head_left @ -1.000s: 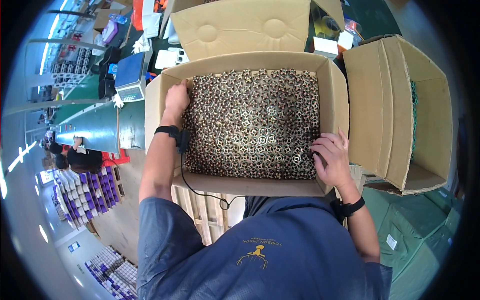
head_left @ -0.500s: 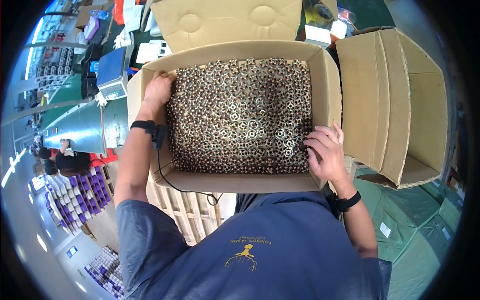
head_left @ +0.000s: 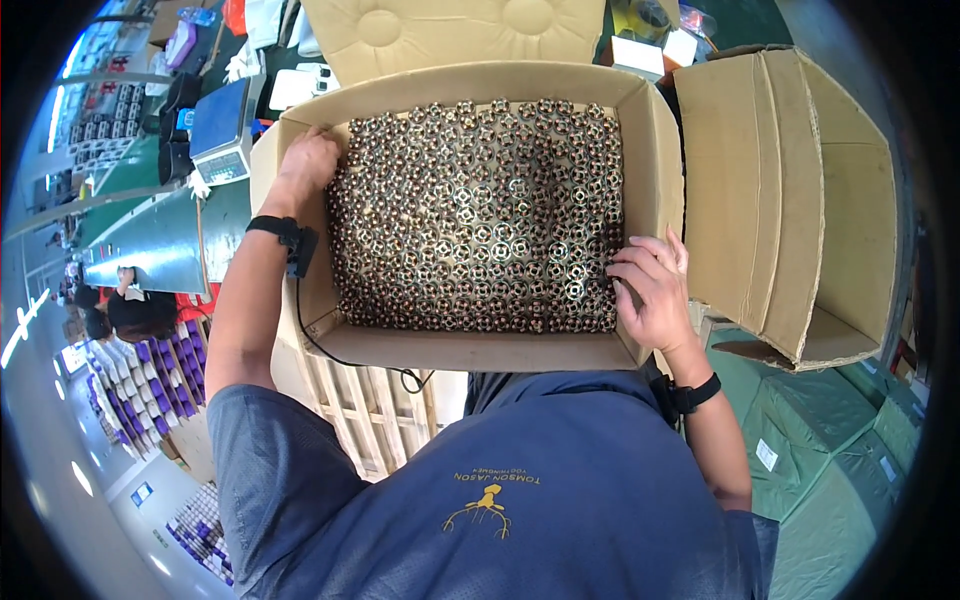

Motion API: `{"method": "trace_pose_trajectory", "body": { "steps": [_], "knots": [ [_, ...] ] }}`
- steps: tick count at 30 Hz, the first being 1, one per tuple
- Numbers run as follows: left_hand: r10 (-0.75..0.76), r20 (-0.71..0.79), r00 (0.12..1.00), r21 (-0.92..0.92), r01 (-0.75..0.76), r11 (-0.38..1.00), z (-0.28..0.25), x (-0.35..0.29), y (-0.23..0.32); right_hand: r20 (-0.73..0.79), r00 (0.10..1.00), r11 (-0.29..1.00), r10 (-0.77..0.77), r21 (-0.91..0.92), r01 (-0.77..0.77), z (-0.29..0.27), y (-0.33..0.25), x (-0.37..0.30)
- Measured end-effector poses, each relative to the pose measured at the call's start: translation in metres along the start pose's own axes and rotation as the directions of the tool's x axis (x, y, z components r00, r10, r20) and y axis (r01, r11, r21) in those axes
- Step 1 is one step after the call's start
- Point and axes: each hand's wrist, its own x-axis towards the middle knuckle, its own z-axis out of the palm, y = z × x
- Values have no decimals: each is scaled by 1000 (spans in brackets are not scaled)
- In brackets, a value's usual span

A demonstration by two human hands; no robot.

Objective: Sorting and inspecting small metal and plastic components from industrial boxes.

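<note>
Already the big box [head_left: 470, 352] looks full of little round metal parts [head_left: 480, 215]; left hand [head_left: 308, 162] and right hand [head_left: 655, 290] press them, fingers loose, holding nothing

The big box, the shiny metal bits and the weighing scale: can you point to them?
big box [head_left: 470, 352]: head view, bare near wall.
metal bits [head_left: 480, 215]: head view, middle of layer.
weighing scale [head_left: 222, 122]: head view, blue platform.

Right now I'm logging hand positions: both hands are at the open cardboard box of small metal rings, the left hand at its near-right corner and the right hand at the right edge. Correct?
Not quite. In the head view the left hand is at the far-left corner of the cardboard box, not the near-right one. The right hand is indeed at the right edge, beside the metal rings.
</note>
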Motion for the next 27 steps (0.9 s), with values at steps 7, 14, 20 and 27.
{"method": "trace_pose_trajectory", "body": {
  "steps": [7, 14, 20, 27],
  "knots": [
    [-22, -29, 999, -128, 18, 992, -7, -12, 7, 4, 1000, 1000, 8, 5, -8, 1, 1, -2],
    [-48, 86, 995, -117, 58, 992, -20, -23, 21, -5, 1000, 1000, -10, -4, 10, -1, 3, -4],
    [-139, -479, 867, -337, -36, 941, -33, -35, 60, 35, 999, 999, -29, 43, 28, -4, 13, -15],
    [-156, -440, 884, -714, -239, 659, -116, -141, 231, -171, 978, 980, 118, 180, -87, -187, 22, -15]
  ]
}}
